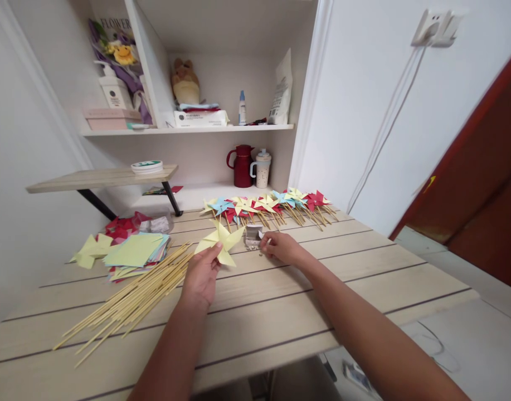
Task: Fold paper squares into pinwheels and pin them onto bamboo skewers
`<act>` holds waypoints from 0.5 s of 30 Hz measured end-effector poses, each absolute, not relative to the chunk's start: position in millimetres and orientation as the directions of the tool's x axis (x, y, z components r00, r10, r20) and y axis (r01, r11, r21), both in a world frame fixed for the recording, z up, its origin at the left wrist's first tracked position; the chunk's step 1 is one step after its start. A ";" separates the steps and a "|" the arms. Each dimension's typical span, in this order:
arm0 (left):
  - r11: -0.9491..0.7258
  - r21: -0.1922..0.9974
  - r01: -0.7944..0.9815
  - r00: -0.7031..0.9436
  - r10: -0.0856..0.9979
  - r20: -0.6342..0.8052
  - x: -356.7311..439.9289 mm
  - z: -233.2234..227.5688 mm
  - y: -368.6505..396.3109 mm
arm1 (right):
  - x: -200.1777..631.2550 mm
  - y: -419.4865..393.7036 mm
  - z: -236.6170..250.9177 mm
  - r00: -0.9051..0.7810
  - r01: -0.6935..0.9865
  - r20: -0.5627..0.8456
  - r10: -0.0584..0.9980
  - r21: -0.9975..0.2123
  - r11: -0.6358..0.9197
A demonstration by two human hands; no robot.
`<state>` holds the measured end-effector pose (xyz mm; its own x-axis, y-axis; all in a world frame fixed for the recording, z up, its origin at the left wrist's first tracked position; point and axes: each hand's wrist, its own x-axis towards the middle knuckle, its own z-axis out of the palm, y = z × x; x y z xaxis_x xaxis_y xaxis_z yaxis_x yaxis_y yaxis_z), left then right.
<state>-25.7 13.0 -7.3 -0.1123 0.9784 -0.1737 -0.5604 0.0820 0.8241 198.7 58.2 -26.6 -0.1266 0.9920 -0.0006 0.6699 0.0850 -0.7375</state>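
A pale yellow paper pinwheel (222, 240) is held by its lower left edge, between the thumb and fingers of my left hand (203, 273). My right hand (276, 247) is at the right side of a small open box (253, 236), its fingers curled together just above the table. Whatever those fingertips pinch, if anything, is too small to make out. Several tiny metallic bits lie in front of the box. To the left of my left hand, a bundle of thin wooden sticks (142, 295) is spread at a slant.
Finished pinwheels on sticks (266, 205) lie in a row at the back. On the left are a stack of coloured paper squares (134, 253), a loose yellow pinwheel (91, 250) and red paper pieces (122, 229). A small raised shelf (100, 179), a red jug (243, 167) and a cup (262, 170) stand behind.
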 end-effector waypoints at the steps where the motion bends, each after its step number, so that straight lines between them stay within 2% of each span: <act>1: 0.082 0.824 -0.561 -0.112 0.979 -0.173 -25.8 -7.2 12.9 | 200.0 58.5 -26.9 -0.135 0.661 0.001 0.991 -0.745 0.091; 11: 0.083 0.832 -0.549 -0.099 0.982 -0.163 -26.2 -8.0 12.2 | 196.7 62.2 -32.4 -0.179 0.640 -0.021 0.984 -0.762 0.100; 15: 0.091 0.828 -0.554 -0.092 0.981 -0.169 -26.2 -8.9 13.2 | 196.6 55.2 -29.8 -0.312 0.598 -0.110 0.944 -0.795 0.105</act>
<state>-26.2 13.2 -8.9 -0.0916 0.9813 -0.1690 -0.5540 0.0908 0.8275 196.6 55.2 -29.8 -0.3122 0.9436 -0.1101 0.5981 0.1051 -0.7945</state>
